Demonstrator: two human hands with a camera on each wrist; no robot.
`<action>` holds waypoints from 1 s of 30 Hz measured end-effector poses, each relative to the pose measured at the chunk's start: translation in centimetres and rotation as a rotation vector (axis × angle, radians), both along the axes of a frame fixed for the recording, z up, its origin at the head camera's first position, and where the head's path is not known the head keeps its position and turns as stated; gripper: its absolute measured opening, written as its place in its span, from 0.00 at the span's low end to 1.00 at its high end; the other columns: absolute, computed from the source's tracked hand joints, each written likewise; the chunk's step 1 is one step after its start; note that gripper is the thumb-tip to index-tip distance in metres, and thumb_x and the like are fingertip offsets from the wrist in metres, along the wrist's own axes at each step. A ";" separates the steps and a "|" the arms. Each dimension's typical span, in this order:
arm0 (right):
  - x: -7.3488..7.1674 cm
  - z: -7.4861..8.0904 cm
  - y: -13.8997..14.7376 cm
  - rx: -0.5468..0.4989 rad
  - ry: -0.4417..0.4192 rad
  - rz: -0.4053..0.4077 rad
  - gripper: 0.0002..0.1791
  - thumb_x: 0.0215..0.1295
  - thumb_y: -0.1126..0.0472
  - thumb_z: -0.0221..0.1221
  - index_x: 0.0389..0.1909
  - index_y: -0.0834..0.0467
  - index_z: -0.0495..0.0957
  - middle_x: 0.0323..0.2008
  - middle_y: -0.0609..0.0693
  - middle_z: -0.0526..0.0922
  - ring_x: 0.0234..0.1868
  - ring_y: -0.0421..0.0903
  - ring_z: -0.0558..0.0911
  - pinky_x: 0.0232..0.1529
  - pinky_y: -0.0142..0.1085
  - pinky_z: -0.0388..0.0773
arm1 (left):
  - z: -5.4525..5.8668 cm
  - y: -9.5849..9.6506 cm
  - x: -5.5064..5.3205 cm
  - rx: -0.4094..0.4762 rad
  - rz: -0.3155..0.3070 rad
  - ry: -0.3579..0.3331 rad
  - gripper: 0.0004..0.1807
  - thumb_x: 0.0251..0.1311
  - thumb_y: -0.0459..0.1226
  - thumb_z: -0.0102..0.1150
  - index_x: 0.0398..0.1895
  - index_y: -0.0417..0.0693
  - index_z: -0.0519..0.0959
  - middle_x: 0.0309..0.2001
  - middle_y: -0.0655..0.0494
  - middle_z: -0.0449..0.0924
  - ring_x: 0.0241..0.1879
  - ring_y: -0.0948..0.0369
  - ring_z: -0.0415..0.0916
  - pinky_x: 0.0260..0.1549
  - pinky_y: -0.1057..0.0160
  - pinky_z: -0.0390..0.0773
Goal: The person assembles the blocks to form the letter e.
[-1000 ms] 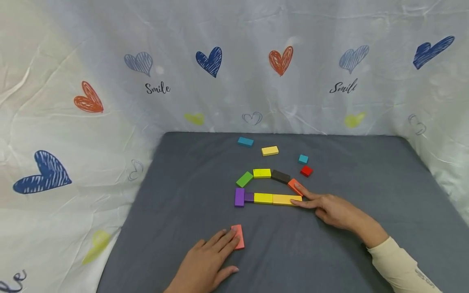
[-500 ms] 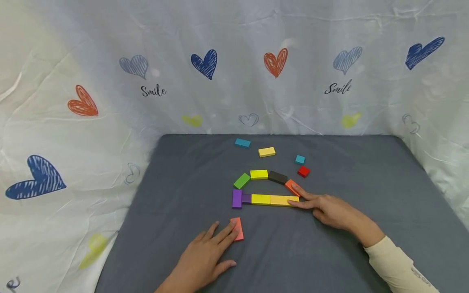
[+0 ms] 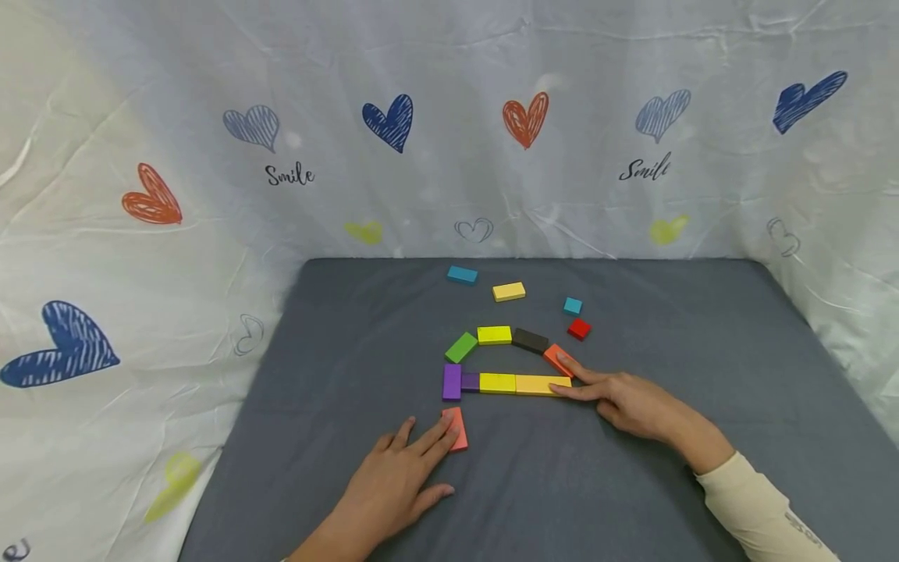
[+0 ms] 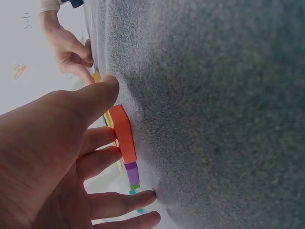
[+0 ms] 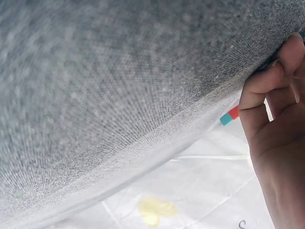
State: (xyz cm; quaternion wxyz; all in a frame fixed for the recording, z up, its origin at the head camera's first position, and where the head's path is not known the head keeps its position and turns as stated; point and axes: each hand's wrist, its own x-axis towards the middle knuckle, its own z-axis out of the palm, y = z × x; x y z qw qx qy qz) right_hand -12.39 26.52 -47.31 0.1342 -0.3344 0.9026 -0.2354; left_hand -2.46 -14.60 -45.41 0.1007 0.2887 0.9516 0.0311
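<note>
In the head view my left hand (image 3: 393, 480) rests its fingertips on a coral-orange block (image 3: 460, 435), fingers mostly straight and thumb apart. Just beyond that block stands a purple block (image 3: 452, 382), heading a row with a short dark purple block (image 3: 470, 382), a yellow block (image 3: 497, 383) and a longer pale orange block (image 3: 537, 385). My right hand (image 3: 635, 402) reaches two extended fingers to the row's right end: one on the pale orange block, one on an orange block (image 3: 556, 357). An arc of green (image 3: 461, 347), yellow (image 3: 495, 335) and black (image 3: 530, 340) blocks joins it.
Behind the arc lie a loose blue block (image 3: 462, 275), a pale yellow block (image 3: 509, 292), a small teal block (image 3: 572, 306) and a red block (image 3: 579, 329). A grey cloth (image 3: 337, 351) covers the table; a white printed curtain (image 3: 449, 179) borders it.
My left hand has slid the coral-orange block away from me, close to the purple block. My right hand keeps its place on the row's end. The head view has shifted slightly.
</note>
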 end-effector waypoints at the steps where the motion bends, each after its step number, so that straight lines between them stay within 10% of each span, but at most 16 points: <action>1: 0.0 0.0 0.0 0.001 0.003 -0.002 0.48 0.63 0.82 0.56 0.76 0.35 0.73 0.83 0.52 0.58 0.16 0.32 0.51 0.19 0.27 0.56 | 0.0 0.1 -0.1 -0.005 0.001 0.003 0.42 0.71 0.65 0.57 0.84 0.65 0.62 0.82 0.64 0.58 0.71 0.39 0.72 0.60 0.40 0.77; 30: 0.0 0.0 -0.1 0.038 -0.030 -0.041 0.49 0.63 0.81 0.55 0.75 0.31 0.72 0.83 0.47 0.56 0.20 0.33 0.54 0.22 0.27 0.57 | 0.2 1.0 -1.0 -0.101 0.036 -0.037 0.41 0.70 0.64 0.59 0.83 0.69 0.62 0.82 0.66 0.58 0.71 0.43 0.72 0.61 0.37 0.74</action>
